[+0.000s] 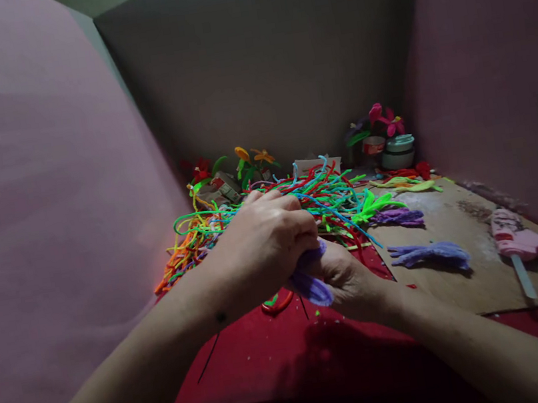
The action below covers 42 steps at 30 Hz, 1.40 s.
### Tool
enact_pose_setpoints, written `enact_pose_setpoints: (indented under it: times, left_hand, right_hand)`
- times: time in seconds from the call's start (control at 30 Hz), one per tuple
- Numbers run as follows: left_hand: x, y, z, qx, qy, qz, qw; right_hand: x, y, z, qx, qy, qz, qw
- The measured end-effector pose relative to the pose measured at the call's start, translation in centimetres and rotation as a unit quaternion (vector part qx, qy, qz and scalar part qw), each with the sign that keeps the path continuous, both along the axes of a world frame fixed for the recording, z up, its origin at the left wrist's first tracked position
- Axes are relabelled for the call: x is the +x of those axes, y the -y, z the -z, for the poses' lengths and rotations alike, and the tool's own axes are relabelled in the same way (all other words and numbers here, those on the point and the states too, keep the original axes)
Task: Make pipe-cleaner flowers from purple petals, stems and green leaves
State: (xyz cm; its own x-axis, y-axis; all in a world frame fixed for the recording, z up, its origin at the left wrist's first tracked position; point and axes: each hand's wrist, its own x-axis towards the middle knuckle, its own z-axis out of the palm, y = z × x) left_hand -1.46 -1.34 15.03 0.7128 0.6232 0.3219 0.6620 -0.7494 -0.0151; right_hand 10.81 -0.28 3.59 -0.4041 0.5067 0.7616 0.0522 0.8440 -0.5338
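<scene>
Both hands meet above the red table, around a piece of folded purple pipe cleaner (312, 288). My left hand (266, 232) is closed over its upper part, fingers curled and knuckles up. My right hand (347, 270) pinches it from the right, its fingertips partly hidden behind my left hand. A rounded purple loop sticks out below the fingers. Just behind the hands lies a tangled pile of coloured pipe cleaners (333, 195). Under my left wrist shows part of a red ring-shaped handle (279, 304).
On a cardboard sheet (444, 293) at right lie purple pipe cleaner bundles (431, 256), a bright green bundle (373, 206) and a pink glue gun (523, 244). Pipe cleaner flowers (391, 121) and a lidded jar (398, 152) stand behind. Pinkish panels (45, 194) flank the table.
</scene>
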Motion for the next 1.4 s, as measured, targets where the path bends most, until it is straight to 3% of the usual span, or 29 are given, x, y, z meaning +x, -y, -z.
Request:
enact_pose_setpoints:
  times: [0.13, 0.23, 0.4, 0.63, 0.7, 0.77, 0.83, 0.87, 0.97, 1.03, 1.1, 1.23, 1.4]
  left_hand:
    - [0.2, 0.6, 1.2, 0.069, 0.045, -0.017, 0.996]
    - [-0.2, 1.0, 2.3, 0.056, 0.088, -0.030, 0.994]
    - [-1.2, 0.5, 3.8, -0.045, 0.134, -0.014, 0.990]
    - [-1.4, -0.2, 4.3, -0.063, 0.211, 0.008, 0.975]
    - [-1.7, -0.5, 4.1, -0.114, 0.326, 0.022, 0.938]
    - [-2.0, -1.2, 4.2, -0.129, 0.499, 0.024, 0.857]
    - [-2.3, -2.1, 4.9, -0.104, 0.632, -0.014, 0.768]
    - [-2.3, -2.6, 5.5, -0.128, 0.653, -0.041, 0.745]
    - [-1.9, -3.5, 7.6, -0.314, 0.605, -0.100, 0.725]
    - [-1.5, -3.5, 8.9, -0.376, 0.559, -0.093, 0.733]
    - [-1.0, -3.2, 9.8, -0.381, 0.536, -0.085, 0.749]
    - [-0.1, -2.5, 10.7, -0.335, 0.504, -0.081, 0.792]
    - [0.8, -2.3, 10.9, -0.291, 0.467, -0.091, 0.830]
  right_hand:
    - [0.2, -0.3, 0.1, -0.030, -0.054, 0.061, 0.996]
    - [0.5, -0.6, 0.5, -0.043, -0.062, 0.100, 0.992]
    - [0.7, -0.8, 0.8, -0.040, -0.058, 0.098, 0.993]
    - [0.2, -0.7, 0.3, -0.085, -0.116, 0.041, 0.989]
    - [0.2, -0.8, -0.5, -0.124, -0.120, 0.019, 0.985]
    - [0.3, -1.1, -1.5, -0.180, -0.138, -0.006, 0.974]
    - [0.5, -1.6, -2.2, -0.244, -0.170, -0.010, 0.955]
    - [0.7, -1.9, -2.3, -0.273, -0.186, -0.005, 0.944]
    - [1.0, -2.7, -1.6, -0.347, -0.224, 0.022, 0.910]
    - [1.0, -3.1, -0.5, -0.389, -0.242, 0.033, 0.888]
    - [1.0, -3.3, 0.5, -0.417, -0.253, 0.032, 0.872]
    - [0.9, -3.2, 1.4, -0.432, -0.260, 0.015, 0.863]
    - [0.9, -2.7, 1.2, -0.444, -0.251, 0.011, 0.860]
